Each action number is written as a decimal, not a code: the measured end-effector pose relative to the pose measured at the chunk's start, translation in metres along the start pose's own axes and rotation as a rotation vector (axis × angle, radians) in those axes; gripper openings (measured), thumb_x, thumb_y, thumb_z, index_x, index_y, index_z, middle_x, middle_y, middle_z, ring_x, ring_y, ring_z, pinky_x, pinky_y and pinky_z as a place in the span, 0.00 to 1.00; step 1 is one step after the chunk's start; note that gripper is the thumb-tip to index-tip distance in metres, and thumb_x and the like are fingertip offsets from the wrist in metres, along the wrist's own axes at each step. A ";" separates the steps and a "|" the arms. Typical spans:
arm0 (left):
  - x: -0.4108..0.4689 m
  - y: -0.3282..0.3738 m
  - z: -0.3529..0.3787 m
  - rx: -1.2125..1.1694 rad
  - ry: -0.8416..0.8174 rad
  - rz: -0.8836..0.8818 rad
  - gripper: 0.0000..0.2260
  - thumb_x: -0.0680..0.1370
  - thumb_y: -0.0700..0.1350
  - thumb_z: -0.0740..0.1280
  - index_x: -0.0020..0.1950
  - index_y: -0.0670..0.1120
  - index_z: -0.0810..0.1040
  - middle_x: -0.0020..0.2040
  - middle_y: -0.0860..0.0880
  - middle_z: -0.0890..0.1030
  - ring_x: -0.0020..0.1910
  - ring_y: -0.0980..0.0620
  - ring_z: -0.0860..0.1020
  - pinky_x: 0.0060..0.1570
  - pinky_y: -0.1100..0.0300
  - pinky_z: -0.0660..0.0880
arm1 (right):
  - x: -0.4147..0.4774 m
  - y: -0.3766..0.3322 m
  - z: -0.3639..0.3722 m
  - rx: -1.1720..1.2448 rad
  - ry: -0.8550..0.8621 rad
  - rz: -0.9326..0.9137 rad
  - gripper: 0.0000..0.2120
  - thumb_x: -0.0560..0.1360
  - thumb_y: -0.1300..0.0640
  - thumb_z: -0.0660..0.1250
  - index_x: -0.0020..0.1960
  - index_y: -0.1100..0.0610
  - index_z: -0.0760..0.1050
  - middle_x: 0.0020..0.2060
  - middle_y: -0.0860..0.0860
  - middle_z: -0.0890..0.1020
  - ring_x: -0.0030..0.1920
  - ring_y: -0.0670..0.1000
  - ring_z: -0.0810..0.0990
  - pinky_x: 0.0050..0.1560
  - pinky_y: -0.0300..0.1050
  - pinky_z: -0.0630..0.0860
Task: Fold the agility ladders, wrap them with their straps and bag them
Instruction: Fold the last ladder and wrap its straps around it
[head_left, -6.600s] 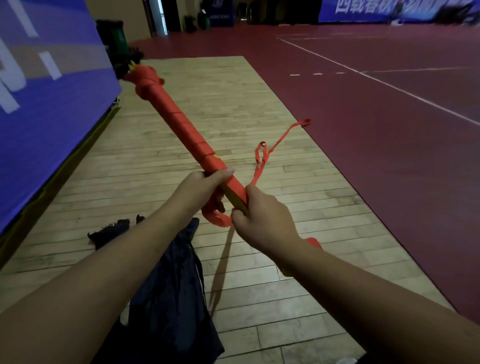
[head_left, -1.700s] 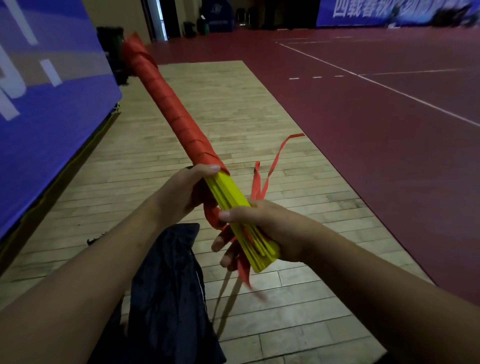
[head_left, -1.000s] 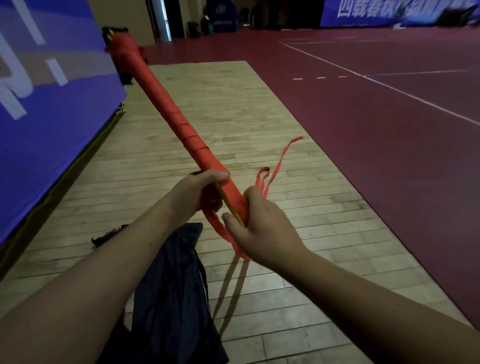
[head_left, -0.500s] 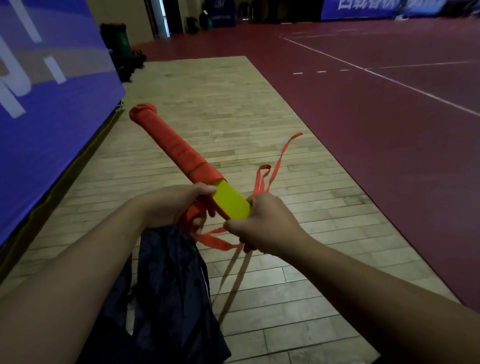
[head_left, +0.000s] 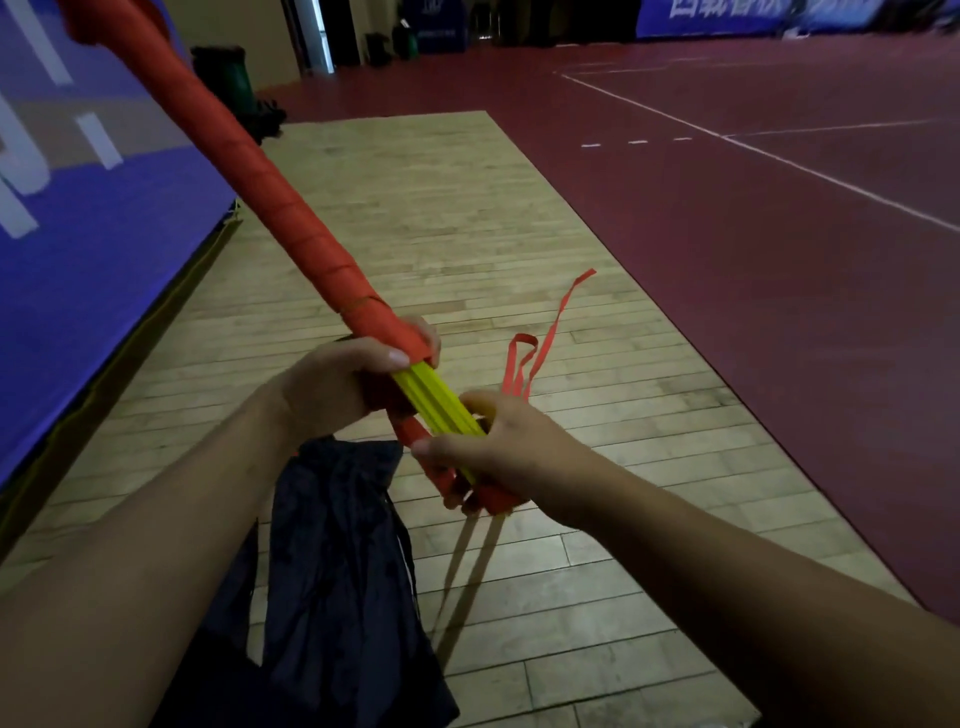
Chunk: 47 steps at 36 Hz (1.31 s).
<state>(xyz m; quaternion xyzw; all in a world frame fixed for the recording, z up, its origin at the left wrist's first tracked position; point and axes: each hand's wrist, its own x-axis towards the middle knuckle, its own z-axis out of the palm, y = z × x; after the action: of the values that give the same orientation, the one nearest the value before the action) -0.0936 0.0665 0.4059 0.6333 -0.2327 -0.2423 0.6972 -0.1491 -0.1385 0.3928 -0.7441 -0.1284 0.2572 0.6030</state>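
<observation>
A folded agility ladder (head_left: 270, 192) runs as a long bundle from the upper left down to my hands, most of it wound in orange strap. Its bare yellow rungs (head_left: 436, 402) show between my hands. My left hand (head_left: 343, 384) grips the bundle where the wrapping ends. My right hand (head_left: 493, 447) holds the near end of the rungs with orange strap under its fingers. Loose orange strap ends (head_left: 540, 343) stick up behind my right hand. A dark bag (head_left: 337, 561) hangs below my left forearm.
Pale wooden floorboards (head_left: 415, 218) lie under me, with red court floor (head_left: 779, 260) and white lines to the right. A blue banner wall (head_left: 78, 234) runs along the left. Dark green bins (head_left: 228, 83) stand at the far left end.
The far end of the bundle has swung up toward the upper left. More yellow rung shows between my hands, and my right hand now holds the near end from the side.
</observation>
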 end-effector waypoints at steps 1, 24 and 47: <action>0.000 0.002 0.000 -0.018 -0.034 -0.003 0.25 0.61 0.55 0.80 0.48 0.42 0.77 0.39 0.47 0.76 0.35 0.52 0.76 0.34 0.61 0.75 | -0.001 -0.002 -0.002 0.062 -0.062 -0.004 0.14 0.76 0.54 0.73 0.58 0.58 0.76 0.41 0.56 0.83 0.38 0.56 0.84 0.40 0.50 0.81; 0.019 -0.010 0.034 0.107 0.454 -0.258 0.20 0.72 0.62 0.70 0.45 0.45 0.74 0.31 0.51 0.71 0.30 0.53 0.71 0.33 0.61 0.71 | 0.009 0.008 0.009 -1.128 0.652 -0.300 0.24 0.77 0.37 0.66 0.59 0.56 0.69 0.44 0.49 0.74 0.39 0.49 0.73 0.42 0.46 0.75; 0.007 0.008 0.012 0.363 0.342 -0.332 0.25 0.75 0.63 0.68 0.51 0.39 0.77 0.33 0.42 0.80 0.29 0.46 0.79 0.33 0.55 0.75 | 0.014 -0.008 0.002 -0.342 0.396 -0.045 0.15 0.70 0.55 0.73 0.39 0.68 0.77 0.28 0.55 0.82 0.26 0.52 0.82 0.33 0.58 0.83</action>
<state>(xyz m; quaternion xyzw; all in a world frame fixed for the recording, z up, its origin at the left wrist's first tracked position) -0.0953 0.0537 0.4146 0.8086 -0.0445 -0.1973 0.5525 -0.1372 -0.1281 0.3966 -0.8681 -0.0660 0.0677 0.4873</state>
